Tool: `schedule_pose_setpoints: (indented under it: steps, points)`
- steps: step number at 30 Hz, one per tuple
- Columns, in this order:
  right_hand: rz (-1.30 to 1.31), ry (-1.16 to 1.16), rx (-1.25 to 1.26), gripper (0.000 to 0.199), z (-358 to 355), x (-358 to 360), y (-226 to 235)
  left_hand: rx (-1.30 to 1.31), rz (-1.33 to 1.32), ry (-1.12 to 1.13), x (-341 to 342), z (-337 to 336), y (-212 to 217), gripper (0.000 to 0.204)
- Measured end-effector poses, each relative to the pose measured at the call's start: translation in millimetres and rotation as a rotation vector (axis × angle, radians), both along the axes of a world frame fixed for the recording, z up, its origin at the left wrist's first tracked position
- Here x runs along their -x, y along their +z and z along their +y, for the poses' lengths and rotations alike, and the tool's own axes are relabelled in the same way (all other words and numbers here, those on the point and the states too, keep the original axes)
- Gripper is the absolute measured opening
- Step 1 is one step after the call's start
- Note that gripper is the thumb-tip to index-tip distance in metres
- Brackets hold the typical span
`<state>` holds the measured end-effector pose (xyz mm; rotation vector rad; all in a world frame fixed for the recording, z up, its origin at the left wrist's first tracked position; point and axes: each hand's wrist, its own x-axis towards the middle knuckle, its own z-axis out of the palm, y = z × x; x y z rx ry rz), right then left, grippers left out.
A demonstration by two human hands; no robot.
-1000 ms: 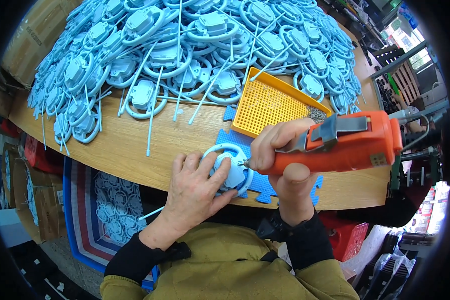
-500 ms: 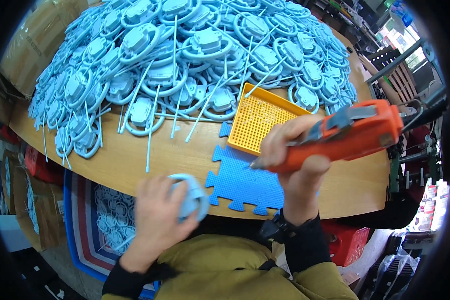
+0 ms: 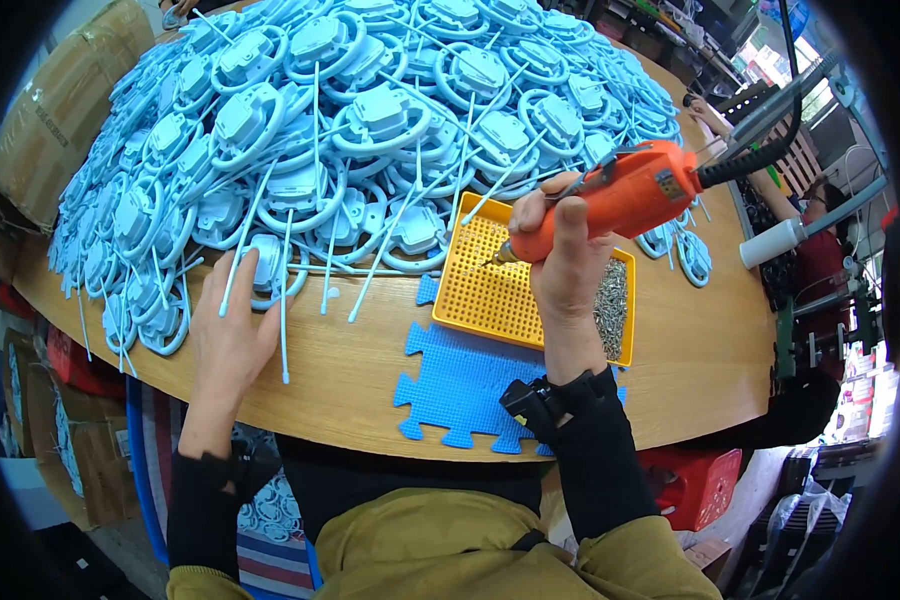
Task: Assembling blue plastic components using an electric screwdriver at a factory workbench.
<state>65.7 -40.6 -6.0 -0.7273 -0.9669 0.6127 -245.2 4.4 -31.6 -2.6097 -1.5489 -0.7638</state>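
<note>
My right hand point(image 3: 570, 250) grips a red-orange electric screwdriver point(image 3: 620, 195), its bit pointing left over the perforated yellow tray point(image 3: 457, 305). Whether the bit touches the tray is hard to tell. Small metal screws point(image 3: 612, 310) fill the tray's right end, partly behind my wrist. At the front edge of the heap, my left hand point(image 3: 232, 325) rests with thumb and fingers apart around the lower left of a light-blue plastic ring part point(image 3: 267, 265) with a box-shaped middle and a thin rod. Many like parts form a large pile point(image 3: 380, 115).
A blue foam mat point(image 3: 470, 385) lies before the tray on the wooden table point(image 3: 360, 400). Below the front edge, a striped container point(image 3: 270, 575) holds more blue parts. A cardboard box point(image 3: 75, 120) stands left, a red crate point(image 3: 695, 485) lower right. Another person point(image 3: 820, 235) sits far right.
My left hand has let go of a blue ring part and moved up to the pile. The screwdriver has moved up and left over the tray. The view has shifted slightly.
</note>
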Motion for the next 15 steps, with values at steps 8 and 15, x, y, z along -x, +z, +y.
schedule_pose_setpoints:
  steps: [8,15]
  points:
    - [-0.020,0.004,0.015,0.041,7.0,1.7,0.0,-0.062,0.040,0.038,-7.3,19.1,-9.3,0.036]
    - [-0.062,-0.080,-0.017,0.043,0.4,0.4,7.8,0.000,-0.069,0.082,6.1,21.5,-20.9,0.042]
